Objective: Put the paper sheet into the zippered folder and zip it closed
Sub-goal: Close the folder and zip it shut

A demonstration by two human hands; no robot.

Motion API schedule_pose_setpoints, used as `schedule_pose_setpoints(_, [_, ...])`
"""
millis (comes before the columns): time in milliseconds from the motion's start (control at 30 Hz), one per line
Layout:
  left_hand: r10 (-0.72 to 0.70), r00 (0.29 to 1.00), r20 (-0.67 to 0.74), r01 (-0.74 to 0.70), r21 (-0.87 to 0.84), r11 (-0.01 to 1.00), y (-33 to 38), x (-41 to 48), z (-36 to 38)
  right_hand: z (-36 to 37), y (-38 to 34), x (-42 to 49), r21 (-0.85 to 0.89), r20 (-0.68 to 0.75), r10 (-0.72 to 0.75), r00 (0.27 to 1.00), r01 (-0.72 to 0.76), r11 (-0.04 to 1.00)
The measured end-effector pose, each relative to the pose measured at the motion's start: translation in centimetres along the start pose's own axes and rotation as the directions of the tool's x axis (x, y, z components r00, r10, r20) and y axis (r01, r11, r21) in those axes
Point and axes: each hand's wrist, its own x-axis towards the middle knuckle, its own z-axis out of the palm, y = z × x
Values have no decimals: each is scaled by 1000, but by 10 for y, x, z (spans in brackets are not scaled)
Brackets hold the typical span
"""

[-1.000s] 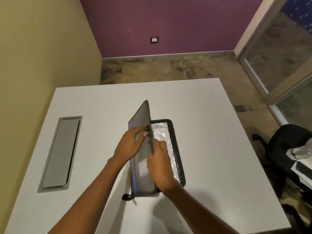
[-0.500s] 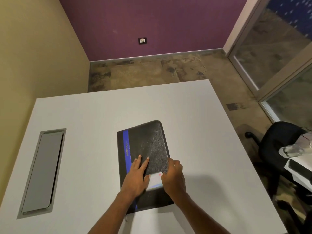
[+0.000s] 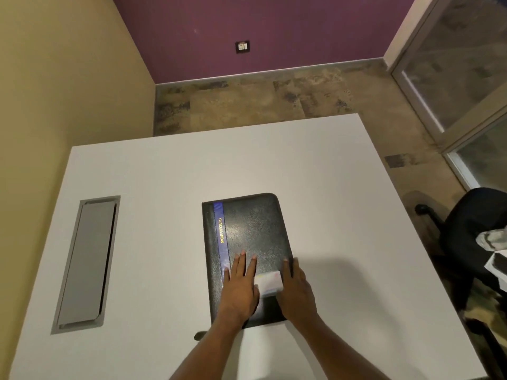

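A black zippered folder with a blue stripe and yellow lettering lies flat, cover down, on the white table. My left hand rests palm down on its near half, fingers spread. My right hand lies flat along the folder's right edge, fingers straight. A small white label on the cover shows between the two hands. The zipper pull pokes out at the near left corner, beside my left forearm. The paper sheet is not visible.
A grey cable hatch is set into the table on the left. A black office chair stands off the table's right side, with cluttered items at the right frame edge. A yellow wall runs along the left.
The folder's cover stood upright over the open inside a second ago; it has come down flat. Both hands now press on the shut cover.
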Motion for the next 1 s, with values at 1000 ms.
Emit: schedule_pose_setpoints(1000, [-390, 918, -78, 283, -560, 779, -85, -145, 48, 116, -106, -103, 543, 115, 59, 992, -112, 832])
